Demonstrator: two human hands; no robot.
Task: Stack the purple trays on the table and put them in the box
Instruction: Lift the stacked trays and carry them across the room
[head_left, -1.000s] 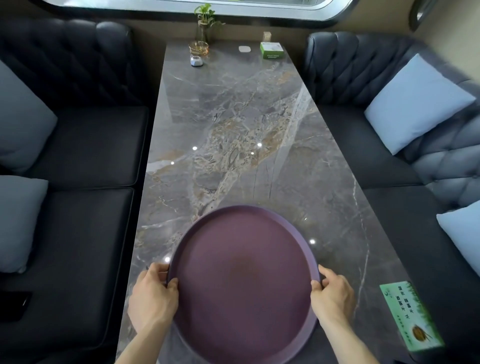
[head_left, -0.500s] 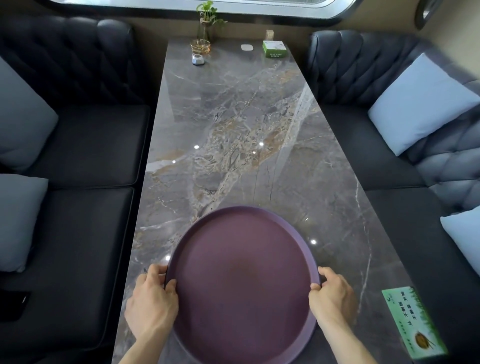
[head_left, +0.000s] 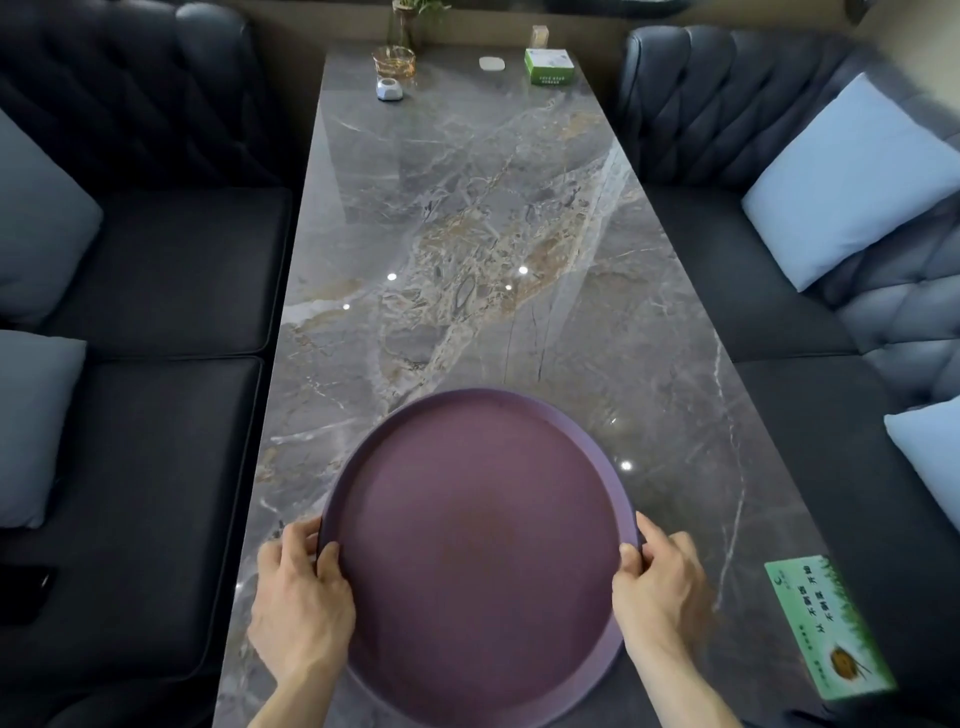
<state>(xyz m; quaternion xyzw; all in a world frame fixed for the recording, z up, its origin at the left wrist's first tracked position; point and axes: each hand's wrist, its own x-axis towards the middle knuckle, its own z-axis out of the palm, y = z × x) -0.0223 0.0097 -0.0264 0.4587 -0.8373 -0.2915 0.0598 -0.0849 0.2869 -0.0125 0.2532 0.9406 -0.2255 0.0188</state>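
A round purple tray (head_left: 478, 551) with a low raised rim sits at the near end of the long grey marble worktop (head_left: 467, 249), roughly centred between its left and right edges, its nearest part running out of view at the bottom. Whether it is a single tray or several nested together cannot be told from this angle.

The person's left hand (head_left: 298, 597) clasps the tray's left rim, thumb hooked over the inside edge and fingers wrapped around the outside. The right hand (head_left: 662, 587) mirrors it on the right rim, thumb inside, fingers curled beneath. Both are closed firmly on the tray.

Near the worktop's near right corner lies a green printed card (head_left: 826, 629), apart from the tray. Along the far edge stand a clear glass vase with a green plant (head_left: 408, 21), an amber glass dish (head_left: 395, 61), a small white round object (head_left: 389, 89), a flat white pad (head_left: 491, 64) and a green and white carton (head_left: 549, 66).

Dark tufted sofas (head_left: 156, 260) flank the worktop on both sides, with pale blue cushions (head_left: 852, 176) resting on them.
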